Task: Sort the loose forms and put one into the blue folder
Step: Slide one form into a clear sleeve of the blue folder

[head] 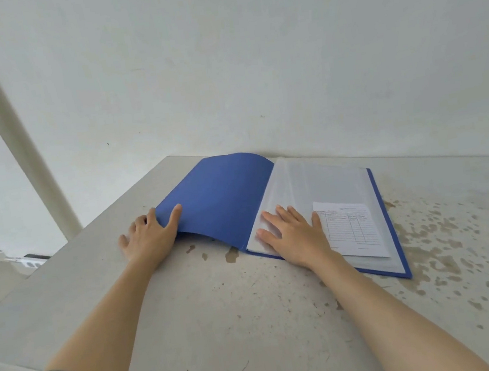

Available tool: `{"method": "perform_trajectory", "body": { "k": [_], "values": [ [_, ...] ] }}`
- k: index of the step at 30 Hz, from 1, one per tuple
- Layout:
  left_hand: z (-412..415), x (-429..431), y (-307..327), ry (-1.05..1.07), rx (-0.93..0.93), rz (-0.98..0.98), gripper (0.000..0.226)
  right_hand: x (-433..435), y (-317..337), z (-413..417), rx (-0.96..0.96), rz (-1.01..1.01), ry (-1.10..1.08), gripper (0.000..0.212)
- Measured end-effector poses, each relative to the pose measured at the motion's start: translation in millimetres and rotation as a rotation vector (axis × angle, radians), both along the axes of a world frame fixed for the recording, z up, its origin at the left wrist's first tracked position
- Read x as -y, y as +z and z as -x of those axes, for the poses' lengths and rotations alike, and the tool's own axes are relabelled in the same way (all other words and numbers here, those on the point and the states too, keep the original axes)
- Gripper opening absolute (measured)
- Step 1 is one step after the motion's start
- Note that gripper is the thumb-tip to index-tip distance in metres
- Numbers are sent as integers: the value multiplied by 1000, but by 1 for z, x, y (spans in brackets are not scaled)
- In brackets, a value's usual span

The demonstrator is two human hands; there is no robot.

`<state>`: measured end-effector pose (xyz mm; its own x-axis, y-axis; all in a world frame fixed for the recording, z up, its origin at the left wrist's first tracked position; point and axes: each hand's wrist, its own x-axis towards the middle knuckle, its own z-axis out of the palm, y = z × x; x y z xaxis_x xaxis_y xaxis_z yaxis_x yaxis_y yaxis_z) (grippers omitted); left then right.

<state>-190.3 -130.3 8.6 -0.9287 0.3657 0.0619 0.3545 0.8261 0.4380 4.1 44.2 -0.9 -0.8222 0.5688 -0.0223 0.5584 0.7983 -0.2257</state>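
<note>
The blue folder [220, 197] lies open on the table against the wall, its front cover curved upward on the left. Clear plastic sleeves [314, 186] fill the right half. A small printed form [353, 227] with a ruled table lies in the lower right part of the top sleeve. My left hand [149, 238] grips the cover's left corner, thumb on top and fingers underneath. My right hand [292, 235] rests flat on the sleeves, just left of the form, thumb touching its edge.
The pale table [252, 307] has brown stains, dense to the right of the folder. A white wall stands right behind it. A white pole [15, 136] rises at the left, with a power strip [31, 263] below the table's left edge.
</note>
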Motion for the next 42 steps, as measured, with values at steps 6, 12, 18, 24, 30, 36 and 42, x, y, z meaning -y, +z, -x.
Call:
{"method": "perform_trajectory", "body": {
  "k": [6,12,18,24,30,36,42],
  "values": [
    [-7,0,9,-124,165,-134,95,4,0,-1,-24,9,-35,57],
    [-32,-14,25,-254,497,-564,80,9,12,-12,-410,365,-191,52],
    [-69,-45,54,-171,127,-1032,46,-6,40,-37,-831,760,-252,56],
    [-122,-89,106,-376,-281,-1267,62,-28,83,-77,-1143,957,-279,53],
    [-189,-118,85,-594,-156,-908,39,-45,99,-121,-1298,974,-305,54],
    [-221,-129,35,-1040,-169,-424,42,-52,84,-149,-1185,1073,-445,58],
    [-204,-127,2,-1234,-234,93,63,-60,37,-162,-631,638,-495,44]
  ]
}}
